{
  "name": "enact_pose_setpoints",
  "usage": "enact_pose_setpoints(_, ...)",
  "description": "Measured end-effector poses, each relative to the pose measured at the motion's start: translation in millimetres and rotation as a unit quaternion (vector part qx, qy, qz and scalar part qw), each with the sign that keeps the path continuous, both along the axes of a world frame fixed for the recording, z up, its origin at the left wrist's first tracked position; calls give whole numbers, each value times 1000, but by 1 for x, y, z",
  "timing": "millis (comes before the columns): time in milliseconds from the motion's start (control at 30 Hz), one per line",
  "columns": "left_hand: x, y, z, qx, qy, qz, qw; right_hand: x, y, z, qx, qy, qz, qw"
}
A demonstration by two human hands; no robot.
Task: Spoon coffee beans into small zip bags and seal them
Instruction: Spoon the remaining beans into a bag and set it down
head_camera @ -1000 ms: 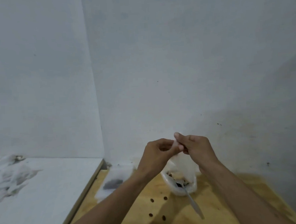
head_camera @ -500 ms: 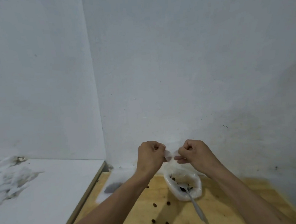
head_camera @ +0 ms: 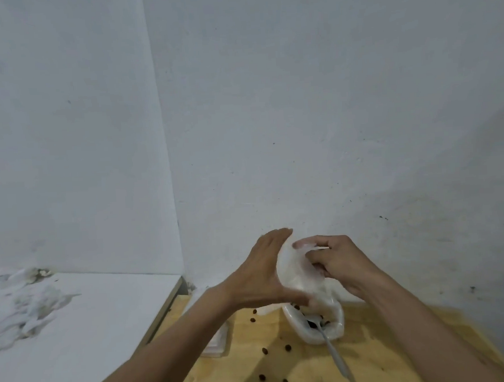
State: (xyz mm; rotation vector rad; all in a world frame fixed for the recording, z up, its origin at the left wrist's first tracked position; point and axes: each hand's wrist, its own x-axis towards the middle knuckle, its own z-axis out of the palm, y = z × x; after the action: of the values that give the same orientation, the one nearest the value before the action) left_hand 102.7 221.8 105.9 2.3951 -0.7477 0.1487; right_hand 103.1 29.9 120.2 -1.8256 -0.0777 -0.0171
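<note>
Both hands hold a small clear zip bag [head_camera: 291, 272] above the wooden table [head_camera: 373, 357]. My left hand [head_camera: 264, 272] lies flat against the bag's left side, fingers stretched upward. My right hand [head_camera: 337, 262] grips the bag's top and right side with curled fingers. Below them sits a larger white plastic bag [head_camera: 336, 327] with coffee beans inside and a metal spoon [head_camera: 332, 348] resting in it, handle pointing toward me. Several loose coffee beans [head_camera: 265, 351] lie scattered on the wood.
A stack of clear zip bags [head_camera: 217, 342] lies on the table left of my forearm. A white counter [head_camera: 76, 334] with crumpled white plastic [head_camera: 24, 305] stands to the left. White walls close the corner behind.
The hands went from pinching the bag's top edge with closed fists to a flat left palm against the bag and a right-hand grip on it. The view tilted down slightly.
</note>
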Motion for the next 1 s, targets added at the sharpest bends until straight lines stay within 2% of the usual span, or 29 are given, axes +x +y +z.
enact_pose_setpoints(67, 4, 1, -3, 83, -37, -14, 996, 0, 2, -1, -26, -3, 33, 999)
enact_pose_setpoints(167, 6, -3, -10, 87, -56, 4, 995, 3, 5, -4, -70, -19, 11, 997)
enact_pose_setpoints(300, 8, -3, -13, 128, -102, 32, 986, 5, 4, -14, -197, -79, -92, 973)
enact_pose_setpoints(367, 11, 0, -14, 126, -119, 41, 984, 2, 3, -17, -207, -143, -116, 961)
enact_pose_setpoints(433, 14, 1, -16, 124, -140, 51, 981, -1, 0, -12, -189, -177, -92, 962)
enact_pose_setpoints(500, 16, 0, -20, 113, -174, 52, 977, 0, -4, -4, -157, -124, -13, 980)
enact_pose_setpoints(600, 15, -6, -27, 96, -238, 27, 966, 8, -14, 0, -111, 4, 87, 990)
enact_pose_setpoints(733, 14, -8, -36, 112, -199, 12, 974, 18, -20, -10, -63, 89, 130, 985)
enact_pose_setpoints(800, 20, -3, -39, 128, -170, 36, 976, 14, -17, -13, -36, 94, 132, 986)
enact_pose_setpoints(900, 22, -2, -40, 133, -188, 41, 972, 9, -14, -13, -40, 87, 155, 983)
enact_pose_setpoints(1000, 21, -8, -40, 140, -191, 46, 971, 12, -13, -13, -117, 61, 170, 977)
